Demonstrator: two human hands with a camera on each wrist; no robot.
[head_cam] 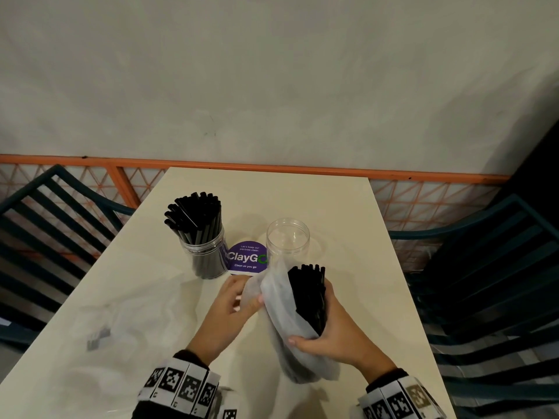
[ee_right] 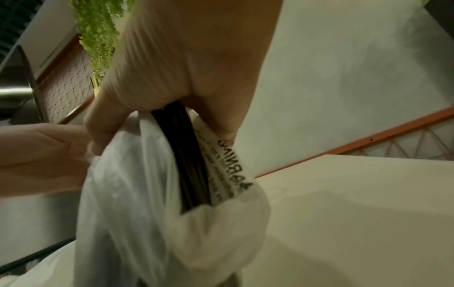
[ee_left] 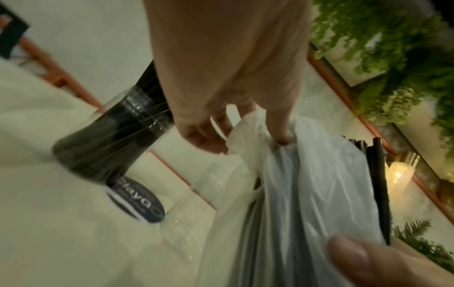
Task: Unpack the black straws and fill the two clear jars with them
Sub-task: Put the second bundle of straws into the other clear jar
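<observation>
**Half unwrapped: where the second bundle could spill**

One jar (head_cam: 203, 249) is already packed with straws and stands on the table (head_cam: 348, 207); the empty jar (head_cam: 288, 237) stands to its right, a purple sticker (head_cam: 246, 257) lying between them. The remaining straws (head_cam: 310, 293) are held just in front of the empty jar, their tops bare and their lower part inside the bag (head_cam: 279, 303). The right hand (head_cam: 335, 331) is wrapped round bundle and bag together, fingers and thumb clamped on both. The bag's loose upper edge is pinched by the left hand (head_cam: 230, 300) and drawn off to the left.

Several slips are judged possible from here. Since film and straws are gripped together by the right hand, the bag may be pinned rather than freed; a harder pull by the left hand could then tear the thin film or drag the whole bundle sideways. If the right grip is loosened to release the film, the smooth straws could fan out and slide onto the table or over its near edge. The empty jar looks light, and it stands close behind the bundle; it could be knocked over by the straw tops or by a jerk as the bag comes free. Loose film could also be carried into the jar mouth with the straws if the bag is not fully cleared first. A second, crumpled wrapper (head_cam: 121, 319) lies at the left of the table, well apart from the jars.
</observation>
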